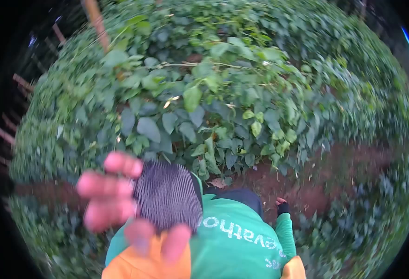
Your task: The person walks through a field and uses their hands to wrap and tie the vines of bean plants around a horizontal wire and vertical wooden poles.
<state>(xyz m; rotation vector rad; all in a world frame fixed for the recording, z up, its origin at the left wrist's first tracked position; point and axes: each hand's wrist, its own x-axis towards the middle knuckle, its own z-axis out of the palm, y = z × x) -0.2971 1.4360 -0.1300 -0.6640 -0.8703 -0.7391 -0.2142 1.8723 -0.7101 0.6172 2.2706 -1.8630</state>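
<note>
My left hand is raised close to the camera, in a dark, finely striped fingerless glove. Its bare fingers are spread apart and blurred by motion, with nothing visible in them. Lower down at my side hangs my right hand, in a dark glove or cuff with small bare fingertips showing. It is over the soil and too small to show whether its fingers are curled. Leafy vines stand in front of me, behind the left hand from this viewpoint; I see neither hand touching them.
Dense green foliage fills the far side, with a wooden stake rising at upper left and more poles along the left edge. Brown soil runs between plant rows. More plants grow at lower right.
</note>
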